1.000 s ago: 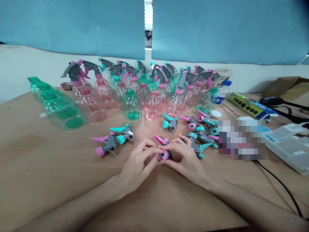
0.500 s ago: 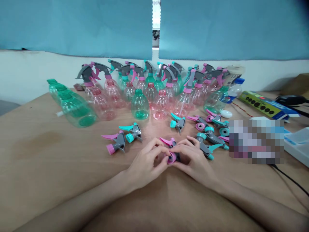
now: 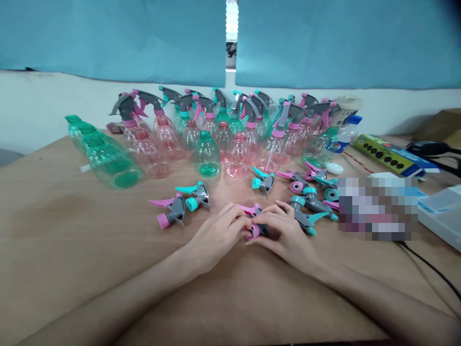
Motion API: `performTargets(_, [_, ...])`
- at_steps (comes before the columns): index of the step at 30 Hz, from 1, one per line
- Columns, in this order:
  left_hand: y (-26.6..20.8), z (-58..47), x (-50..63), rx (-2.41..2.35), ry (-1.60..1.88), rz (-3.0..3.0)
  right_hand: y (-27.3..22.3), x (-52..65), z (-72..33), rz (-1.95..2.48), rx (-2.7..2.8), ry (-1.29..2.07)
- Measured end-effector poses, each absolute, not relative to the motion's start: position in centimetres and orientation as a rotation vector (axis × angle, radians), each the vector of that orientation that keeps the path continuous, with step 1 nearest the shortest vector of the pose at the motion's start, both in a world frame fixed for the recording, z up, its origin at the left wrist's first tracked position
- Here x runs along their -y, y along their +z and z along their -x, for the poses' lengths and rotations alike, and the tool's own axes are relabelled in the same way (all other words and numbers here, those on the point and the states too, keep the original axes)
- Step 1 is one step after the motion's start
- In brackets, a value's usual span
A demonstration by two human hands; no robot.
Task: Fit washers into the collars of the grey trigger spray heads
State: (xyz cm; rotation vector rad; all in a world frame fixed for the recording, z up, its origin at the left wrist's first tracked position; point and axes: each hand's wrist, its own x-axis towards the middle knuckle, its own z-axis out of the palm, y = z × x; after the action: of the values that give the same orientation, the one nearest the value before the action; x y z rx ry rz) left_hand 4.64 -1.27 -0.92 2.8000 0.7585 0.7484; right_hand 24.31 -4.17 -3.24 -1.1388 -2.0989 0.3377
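Observation:
Close to the table's front, a pink-and-grey spray trigger head [image 3: 254, 232] is between my two hands, its pink collar facing me. My right hand [image 3: 286, 234] is closed around its grey body. My left hand [image 3: 224, 234] has its fingertips pinched at the collar; they hide whatever small part may be there. Left of my hands lie a pink-collared trigger head [image 3: 172, 211] and a turquoise one [image 3: 194, 196]. Another turquoise trigger head [image 3: 263, 181] rests just beyond my hands, and several more [image 3: 306, 216] are heaped to the right.
Open-necked bottles, among them a green one [image 3: 208, 156] and a pink one [image 3: 238, 156], stand ahead. Behind them are several bottles with spray heads. Green bottles [image 3: 111, 161] are at left. A labelled drink bottle [image 3: 345, 134], a yellow-blue box [image 3: 389, 156] and a cable [image 3: 428, 266] are at right.
My left fingers have curled closer over the pink collar, covering more of its opening. The trigger head stays between both hands. The whole view has shifted slightly.

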Motion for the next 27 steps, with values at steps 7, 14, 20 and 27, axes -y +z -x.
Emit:
performTargets(7, [-1.3, -4.5, 1.6, -0.823, 0.795, -2.551, -3.1, 3.9, -24.5, 1.198, 2.051, 0.372])
performTargets(14, [-1.3, -4.5, 2.5, -1.056, 0.964, -2.148, -2.8, 3.6, -24.9, 1.244, 1.969, 0.378])
performTargets(20, [-1.1, -4.3, 1.7, -1.092, 0.952, -2.126, -2.7, 3.8, -24.9, 1.226, 1.964, 0.39])
performTargets(27, [-1.5, -4.3, 1.1, -1.109, 0.895, -1.948, -2.5, 3.8, -24.8, 1.23, 1.962, 0.404])
